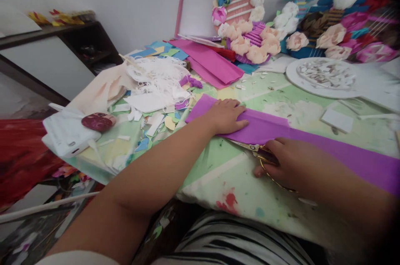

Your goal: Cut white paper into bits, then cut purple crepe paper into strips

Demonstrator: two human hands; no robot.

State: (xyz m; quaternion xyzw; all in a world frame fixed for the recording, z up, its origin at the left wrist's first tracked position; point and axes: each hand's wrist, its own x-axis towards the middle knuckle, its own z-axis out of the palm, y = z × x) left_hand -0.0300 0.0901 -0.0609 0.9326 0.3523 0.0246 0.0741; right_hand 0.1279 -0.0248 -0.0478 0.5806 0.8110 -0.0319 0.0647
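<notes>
A long strip of purple crepe paper (312,142) lies across the green table cover, running from centre to the right edge. My left hand (226,116) rests flat on its left end, fingers stretched out and pressing it down. My right hand (289,164) is closed round the handles of gold scissors (254,148), whose blades lie along the strip's near edge, pointing left.
A folded stack of pink crepe paper (209,63) lies behind, beside a tangle of white string (158,75) and paper scraps. Paper flower decorations (259,44) line the back. A white round plate (325,77) sits right; a white pouch (67,133) sits left by the edge.
</notes>
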